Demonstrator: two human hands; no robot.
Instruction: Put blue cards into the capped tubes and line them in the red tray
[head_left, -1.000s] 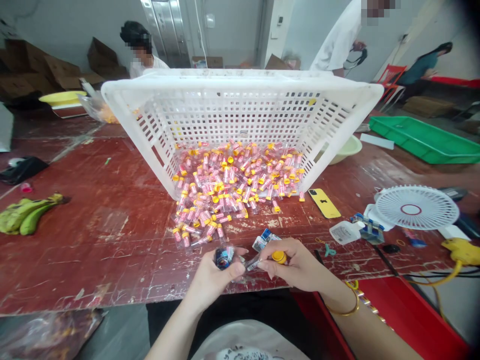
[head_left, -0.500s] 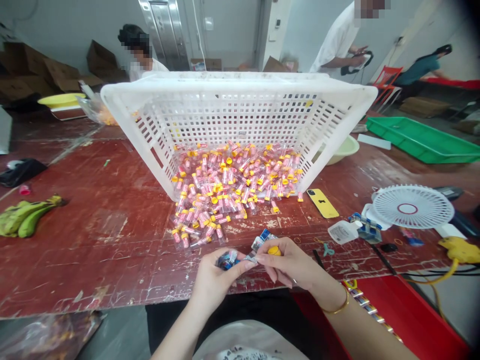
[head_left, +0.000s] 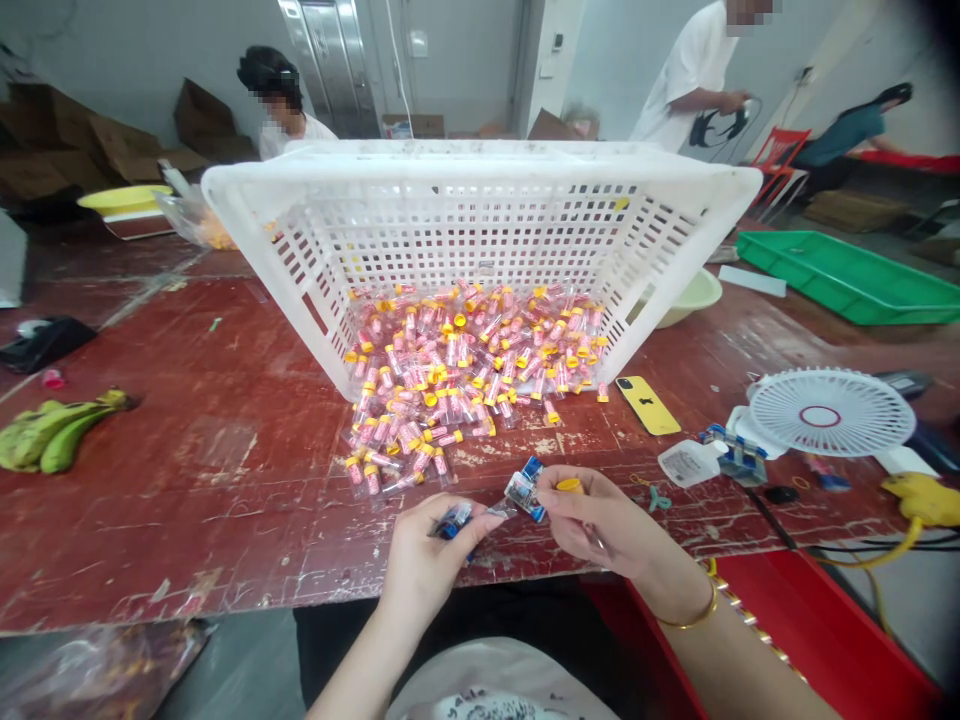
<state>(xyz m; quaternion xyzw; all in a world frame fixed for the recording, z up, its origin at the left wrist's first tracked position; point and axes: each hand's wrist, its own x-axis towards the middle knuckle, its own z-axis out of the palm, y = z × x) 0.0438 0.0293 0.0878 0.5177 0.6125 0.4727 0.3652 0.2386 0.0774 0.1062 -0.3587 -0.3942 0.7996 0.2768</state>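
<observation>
My left hand [head_left: 421, 560] is closed around small blue-and-silver packets [head_left: 454, 520], with a clear plastic corner standing out past the thumb. To its right, my right hand [head_left: 611, 525] has its fingers curled round a clear tube with a yellow cap [head_left: 570, 485]; most of the tube is hidden by the fingers. More blue-and-silver packets [head_left: 523, 490] lie on the table between the hands, close to the right fingertips. Beyond the hands, a heap of clear tubes [head_left: 465, 370] with yellow caps and pink contents spills out of a tipped white plastic basket [head_left: 480, 182].
On the right are a yellow phone [head_left: 648, 405], a white bottle [head_left: 688, 463], a white fan [head_left: 831, 412] and a green tray [head_left: 847, 285]. Bananas [head_left: 67, 430] lie left. A red bin [head_left: 817, 620] sits below the table edge. Several people are behind the basket.
My hands have moved apart. The right hand has shifted right with the yellow-capped tube, and more of the packets on the table shows. The left hand keeps its packets.
</observation>
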